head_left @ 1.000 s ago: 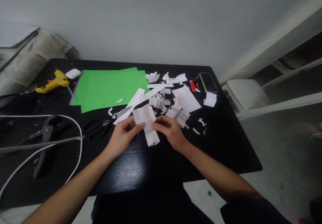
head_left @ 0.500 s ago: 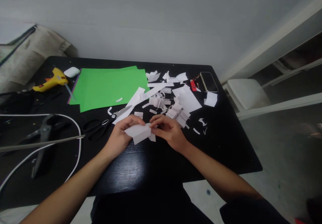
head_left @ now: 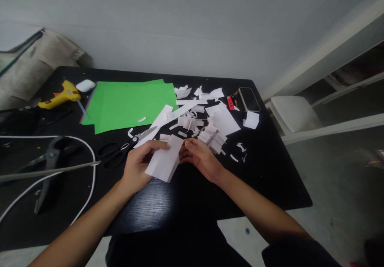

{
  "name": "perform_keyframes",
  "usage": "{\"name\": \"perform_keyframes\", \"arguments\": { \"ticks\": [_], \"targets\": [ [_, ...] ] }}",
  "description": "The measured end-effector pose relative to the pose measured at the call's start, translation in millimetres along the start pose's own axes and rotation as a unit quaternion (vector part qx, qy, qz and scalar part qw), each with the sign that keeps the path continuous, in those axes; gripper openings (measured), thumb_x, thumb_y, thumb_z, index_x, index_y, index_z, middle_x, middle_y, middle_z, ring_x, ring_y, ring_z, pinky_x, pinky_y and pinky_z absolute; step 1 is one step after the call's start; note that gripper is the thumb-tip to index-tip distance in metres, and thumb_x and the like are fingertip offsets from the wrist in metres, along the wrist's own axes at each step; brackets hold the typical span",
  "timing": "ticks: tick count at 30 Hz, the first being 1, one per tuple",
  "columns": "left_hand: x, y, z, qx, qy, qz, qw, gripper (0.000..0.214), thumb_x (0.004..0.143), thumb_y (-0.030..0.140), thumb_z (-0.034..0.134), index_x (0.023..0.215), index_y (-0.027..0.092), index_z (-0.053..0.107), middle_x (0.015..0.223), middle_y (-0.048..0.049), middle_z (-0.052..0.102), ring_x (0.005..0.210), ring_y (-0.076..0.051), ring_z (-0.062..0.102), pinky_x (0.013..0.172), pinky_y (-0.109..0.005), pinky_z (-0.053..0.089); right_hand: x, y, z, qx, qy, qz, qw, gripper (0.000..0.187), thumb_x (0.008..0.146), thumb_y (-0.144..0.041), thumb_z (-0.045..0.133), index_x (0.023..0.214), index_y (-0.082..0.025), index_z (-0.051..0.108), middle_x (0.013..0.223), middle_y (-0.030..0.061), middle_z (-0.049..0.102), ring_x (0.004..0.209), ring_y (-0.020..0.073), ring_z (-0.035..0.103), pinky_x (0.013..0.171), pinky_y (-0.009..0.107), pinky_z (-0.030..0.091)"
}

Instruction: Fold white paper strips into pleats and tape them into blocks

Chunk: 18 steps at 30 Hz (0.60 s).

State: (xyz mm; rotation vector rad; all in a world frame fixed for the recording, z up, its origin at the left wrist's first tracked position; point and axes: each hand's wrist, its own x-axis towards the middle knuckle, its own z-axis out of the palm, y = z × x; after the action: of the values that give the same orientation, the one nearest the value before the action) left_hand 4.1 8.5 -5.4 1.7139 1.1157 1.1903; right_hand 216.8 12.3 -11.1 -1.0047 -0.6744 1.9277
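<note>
Clearly, the folded, boxy piece of white paper (head_left: 163,161) is in my grasp, held above the black wood-grain worktop (head_left: 255,175) on my side of the flat, bright green sheets (head_left: 135,103). My left hand (head_left: 138,165) grips it, thumb laid across the top face. My right hand (head_left: 202,159) is half open by the piece's other edge, fingers curled loosely; I cannot tell whether the fingertips touch it.

As far as I can judge, this piece is well along: its creases are in and one side bends down from the top face. Whether any seam is fastened I cannot tell. To the right of the green sheets, a cluster of small, folded white paper pieces (head_left: 213,137) looks already shaped, while a larger, flat white paper sheet (head_left: 226,119) beyond it shows no folding I can make out. The green sheets themselves look whole, apparently unworked. The black-handled metal scissors (head_left: 135,139) rest just in front of them, and the yellow plastic glue gun (head_left: 70,91) lies to their left, both out of my hands.
</note>
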Motion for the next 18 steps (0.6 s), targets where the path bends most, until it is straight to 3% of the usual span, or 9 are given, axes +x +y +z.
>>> {"name": "perform_keyframes", "arguments": {
  "ticks": [5,9,12,18],
  "targets": [
    [-1,-2,1.6,0.049,-0.059,0.043,0.996,0.016,0.093,0.023,0.066,0.105,0.021,0.076,0.103,-0.0064,0.081,0.091,-0.02,0.076,0.082,-0.028,0.058,-1,3,2,0.002,-0.002,0.003,1.0,0.067,0.06,-0.022,0.098,0.117,-0.022,0.062,0.091,-0.0015,0.076,0.082,0.0164,0.073,0.082,0.031,0.06],
    [1,-2,2.2,-0.009,-0.046,-0.053,0.998,0.027,0.101,0.029,0.057,0.122,0.021,0.071,0.113,-0.0088,0.079,0.105,-0.024,0.074,0.095,-0.035,0.055,0,4,1,-0.033,0.047,-0.053,0.997,0.072,0.059,-0.023,0.097,0.123,-0.024,0.062,0.076,-0.007,0.072,0.075,0.0156,0.072,0.086,0.034,0.06],
    [3,-2,2.7,-0.105,-0.063,-0.136,0.983,0.036,0.101,0.039,0.055,0.131,0.022,0.066,0.113,-0.0078,0.078,0.103,-0.025,0.073,0.092,-0.035,0.055,-1,3,1,-0.056,0.079,-0.086,0.992,0.075,0.061,-0.025,0.096,0.126,-0.026,0.06,0.073,-0.0084,0.071,0.074,0.0155,0.072,0.086,0.034,0.06],
    [5,3,14.1,-0.079,-0.041,-0.144,0.986,0.029,0.086,0.045,0.078,0.1,0.02,0.075,0.098,-0.0058,0.077,0.089,-0.022,0.071,0.077,-0.029,0.056,-5,5,6,-0.097,0.09,-0.113,0.985,0.078,0.063,-0.03,0.096,0.13,-0.028,0.056,0.076,-0.0078,0.072,0.076,0.016,0.072,0.084,0.033,0.06]
  ]
}}
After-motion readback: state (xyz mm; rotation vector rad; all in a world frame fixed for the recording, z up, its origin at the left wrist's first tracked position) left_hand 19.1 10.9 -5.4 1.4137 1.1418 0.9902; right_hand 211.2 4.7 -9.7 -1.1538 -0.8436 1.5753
